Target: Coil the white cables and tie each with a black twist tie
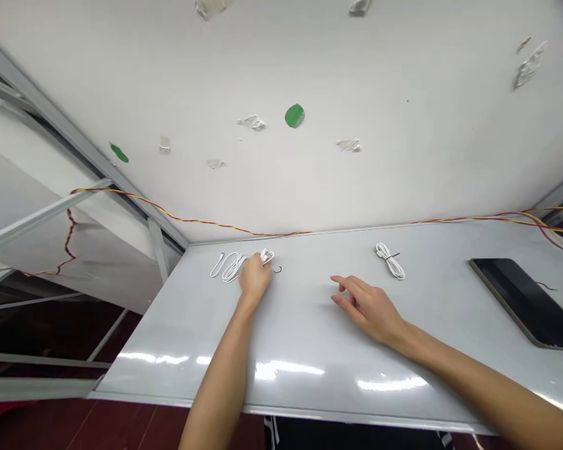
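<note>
My left hand (255, 275) is closed around a white cable (266, 255), whose loop shows past the fingers; the rest of it is hidden by the hand. Just left of that hand lies a loosely coiled white cable (232, 266) with a plug end. A small bent black twist tie (278, 270) rests at the hand's right side. My right hand (366, 307) hovers over the grey shelf (309, 325), fingers apart and holding nothing. Beyond it, a white cable bundle (390, 260) is bound by a black tie.
A black-screened tablet or phone (530, 305) lies at the right, with another black tie (547, 286) by it. Red and yellow twisted wires (206, 221) run along the shelf's back edge. Behind rises a white wall (403, 181); metal frame bars (42, 215) stand at the left.
</note>
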A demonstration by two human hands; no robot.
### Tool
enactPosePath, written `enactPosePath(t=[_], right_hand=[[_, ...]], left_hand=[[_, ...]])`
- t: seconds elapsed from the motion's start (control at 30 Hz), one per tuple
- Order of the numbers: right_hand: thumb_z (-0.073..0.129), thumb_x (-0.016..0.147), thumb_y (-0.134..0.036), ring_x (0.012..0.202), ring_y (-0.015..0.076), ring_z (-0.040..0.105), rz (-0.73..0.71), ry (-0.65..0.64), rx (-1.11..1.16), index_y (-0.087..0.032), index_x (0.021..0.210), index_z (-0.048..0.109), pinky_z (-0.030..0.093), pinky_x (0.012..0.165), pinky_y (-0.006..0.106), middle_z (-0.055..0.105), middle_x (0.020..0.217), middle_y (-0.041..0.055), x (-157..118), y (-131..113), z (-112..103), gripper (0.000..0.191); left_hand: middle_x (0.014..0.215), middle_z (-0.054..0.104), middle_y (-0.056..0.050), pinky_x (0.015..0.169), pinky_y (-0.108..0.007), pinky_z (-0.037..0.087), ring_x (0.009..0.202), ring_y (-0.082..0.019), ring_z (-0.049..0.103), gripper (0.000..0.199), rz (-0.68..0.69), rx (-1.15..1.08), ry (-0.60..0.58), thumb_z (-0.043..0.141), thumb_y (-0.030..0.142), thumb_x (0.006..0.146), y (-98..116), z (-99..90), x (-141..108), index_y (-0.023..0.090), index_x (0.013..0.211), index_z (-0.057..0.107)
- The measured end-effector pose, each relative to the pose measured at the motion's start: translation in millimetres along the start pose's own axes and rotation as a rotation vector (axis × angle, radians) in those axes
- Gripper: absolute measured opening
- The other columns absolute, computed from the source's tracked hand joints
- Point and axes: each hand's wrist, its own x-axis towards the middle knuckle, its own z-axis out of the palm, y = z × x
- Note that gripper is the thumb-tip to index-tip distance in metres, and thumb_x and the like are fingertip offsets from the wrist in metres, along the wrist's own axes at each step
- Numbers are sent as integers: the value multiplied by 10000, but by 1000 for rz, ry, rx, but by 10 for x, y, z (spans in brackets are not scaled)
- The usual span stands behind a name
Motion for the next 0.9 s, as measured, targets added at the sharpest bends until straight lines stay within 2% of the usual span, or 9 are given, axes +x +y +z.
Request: enactPosePath(t=[0.1,0.2,0.33,0.4,0.43,0.53,0.63,0.77,0.9], right_hand=[[390,999,-453,608,161,613,10,31,21,-249,1243,595,490,592,329,689,969,60,11,5,-9,378],[429,978,-476,602,168,594,64,61,121,-259,1182,634,505,627,351,688,913,50,38,8,-28,362],[504,917,-559,579,163,591,280,-18,532,-233,1013,697,503,525,314,679,848,52,103,-17,-63,391],[541,880,-598,546,137,586,416,-107,796,-201,993,696,465,434,263,670,862,56,137,-33,-73,440],[561,864,-608,539,125,583,466,-139,903,-189,992,691,450,412,243,666,870,55,150,-37,-73,457],[618,824,-614,515,107,549,516,-129,1053,-166,883,681,431,418,220,634,739,23,174,-12,-50,456],[679,772,-610,490,110,499,519,-22,1007,-164,735,643,416,440,233,561,587,-6,188,56,-30,449],[675,774,-614,564,129,529,529,199,1018,-186,764,605,422,461,238,552,664,1,217,136,-97,433],[609,846,-564,574,125,513,453,17,1210,-202,729,497,417,444,239,527,733,11,224,141,-175,397]], left_hand=[[908,676,-168,746,-374,434,964,-346,631,181,2,-90,-17,618,350,821,-8,-16,18,169,826,627],[726,612,-79,635,-304,414,769,-247,616,253,53,-236,-80,599,409,841,33,-112,-13,182,733,564],[601,472,15,512,-248,348,513,-124,453,376,184,-446,-235,502,541,887,238,-146,-254,195,738,520],[623,486,12,541,-247,372,536,-120,463,358,292,-505,-270,480,507,902,386,-60,-468,195,730,516],[662,524,-3,581,-254,397,584,-132,502,313,435,-520,-271,460,443,917,455,5,-586,192,741,525],[758,632,-24,679,-272,428,690,-172,585,69,587,-454,-320,548,246,830,593,213,-911,210,829,607],[878,691,-38,704,-293,436,745,-206,621,363,699,-284,-375,541,144,781,627,337,-1101,259,1117,618],[819,651,-23,702,-313,465,707,-192,593,544,617,-482,-528,558,255,846,639,321,-1132,261,1379,453],[856,590,-6,653,-286,464,606,-114,505,704,340,-794,-741,621,297,821,662,230,-1083,244,1456,322]])
